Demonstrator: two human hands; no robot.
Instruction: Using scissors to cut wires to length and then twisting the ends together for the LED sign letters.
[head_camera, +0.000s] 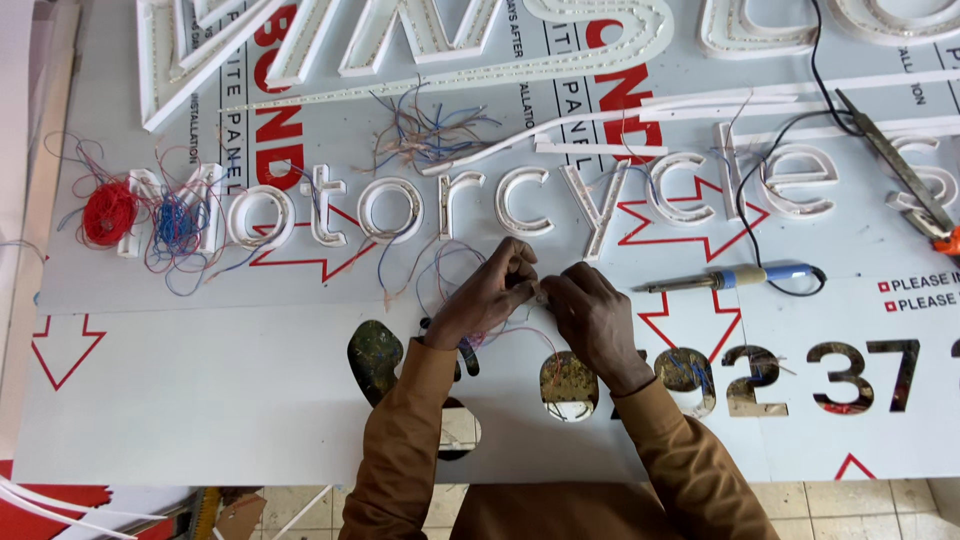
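Observation:
My left hand (488, 296) and my right hand (590, 313) meet fingertip to fingertip over a white sign panel (200, 390), pinching thin red and blue wires (447, 270) between them. The wires loop out to the left of my left hand and run up toward a row of white channel letters (385, 208) fixed on the panel. Mirror-finish cut-out digits (840, 375) lie just below and right of my right hand. Both of my sleeves are brown.
A soldering iron (735, 278) with a blue handle and black cord lies right of my hands. A red wire bundle (108, 213) and a blue one (180, 224) sit at the left. Larger white letters (420, 40) line the far edge; scissors (900, 165) lie far right.

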